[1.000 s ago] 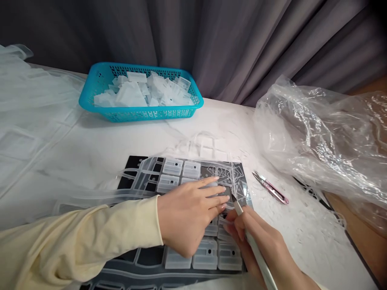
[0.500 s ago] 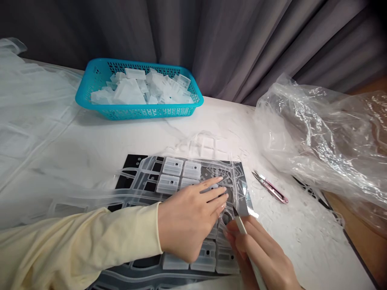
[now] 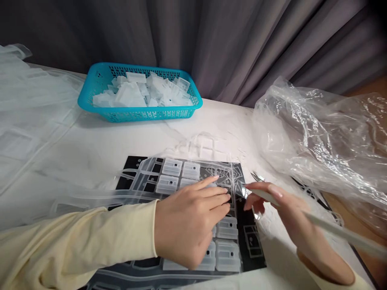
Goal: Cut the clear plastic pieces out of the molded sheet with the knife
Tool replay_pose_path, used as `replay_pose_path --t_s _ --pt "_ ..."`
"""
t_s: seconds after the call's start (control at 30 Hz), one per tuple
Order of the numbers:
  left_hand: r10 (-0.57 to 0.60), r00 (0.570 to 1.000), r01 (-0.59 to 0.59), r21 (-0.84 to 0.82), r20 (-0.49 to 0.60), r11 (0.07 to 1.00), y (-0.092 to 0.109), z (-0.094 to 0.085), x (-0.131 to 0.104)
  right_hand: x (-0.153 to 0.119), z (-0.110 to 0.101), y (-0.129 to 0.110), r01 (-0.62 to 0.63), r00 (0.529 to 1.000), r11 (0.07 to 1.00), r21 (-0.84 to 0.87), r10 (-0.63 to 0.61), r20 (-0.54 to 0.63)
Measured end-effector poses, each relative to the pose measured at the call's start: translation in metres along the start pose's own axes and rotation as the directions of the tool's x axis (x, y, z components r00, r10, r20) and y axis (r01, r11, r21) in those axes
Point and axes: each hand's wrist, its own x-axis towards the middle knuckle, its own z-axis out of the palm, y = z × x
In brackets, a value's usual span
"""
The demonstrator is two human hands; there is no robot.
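Observation:
My left hand [image 3: 193,219], in a cream sleeve, lies flat with its fingers stretched over a translucent molded plastic sheet [image 3: 142,197] on a black mat [image 3: 254,259]. Rows of boxy translucent pieces [image 3: 228,227] sit around and under it, some marked with a black dot. My right hand [image 3: 287,209] is raised at the mat's right edge, gripping a slim craft knife [image 3: 329,227] with a pale handle. Its tip end is near the fingertips, and the handle's far end is blurred. Thin loose scraps [image 3: 232,173] lie near the mat's top right corner.
A blue basket [image 3: 139,114] heaped with translucent pieces stands at the back. Thread snips [image 3: 256,176] lie to the right, mostly behind my right hand. A clear plastic bag [image 3: 320,137] spreads at the right, translucent sheets [image 3: 27,108] pile up at the left, and a grey curtain [image 3: 229,48] hangs behind.
My right hand has lifted off the sheet and moved up and right with the craft knife, whose handle now slants rightward. My left hand has barely shifted.

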Motion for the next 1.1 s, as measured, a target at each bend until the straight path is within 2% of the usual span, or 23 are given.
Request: replay_pose_path --t_s 0.07,0.13,0.27,0.33,0.53,0.7,0.87,0.97,1.03,1.1 --pt "-0.033 0.999 0.033 -0.027 -0.026 0.999 0.003 -0.006 0.002 0.001 -0.008 0.001 -0.079 0.997 0.991 0.110 0.076 0.029" --pt "-0.058 0.998 0.058 -0.016 0.009 0.998 0.007 -0.012 0.004 -0.005 -0.008 0.001 -0.170 0.984 0.967 0.187 0.157 0.083" --pt "-0.072 0.980 0.068 0.026 0.183 0.997 0.016 -0.017 0.013 -0.023 0.005 0.006 -0.388 0.917 0.846 0.367 0.315 0.243" --pt "-0.041 0.966 0.031 0.041 0.257 0.999 0.020 -0.015 0.021 -0.029 0.013 0.012 -0.430 0.900 0.800 0.420 0.338 0.277" --pt "0.032 0.943 -0.066 0.093 0.331 0.993 0.019 0.002 0.046 -0.036 0.027 0.026 -0.320 0.946 0.839 0.439 0.310 0.097" --pt "0.043 0.927 -0.095 0.124 0.373 0.988 0.018 0.000 0.055 -0.037 0.027 0.023 -0.246 0.969 0.911 0.330 0.240 0.060" --pt "0.001 0.913 -0.081 0.178 0.408 0.981 0.027 -0.007 0.061 -0.037 0.029 0.024 -0.202 0.979 0.941 0.272 0.197 0.048" --pt "-0.077 0.906 -0.034 0.253 0.417 0.967 0.035 -0.009 0.066 -0.036 0.029 0.023 -0.183 0.983 0.952 0.246 0.180 0.035" --pt "-0.180 0.865 0.039 0.296 0.467 0.954 0.041 -0.011 0.068 -0.035 0.029 0.021 -0.157 0.987 0.962 0.222 0.157 0.016" --pt "-0.260 0.797 0.091 0.318 0.546 0.944 0.044 -0.012 0.071 -0.035 0.028 0.017 -0.122 0.992 0.972 0.199 0.124 0.002"
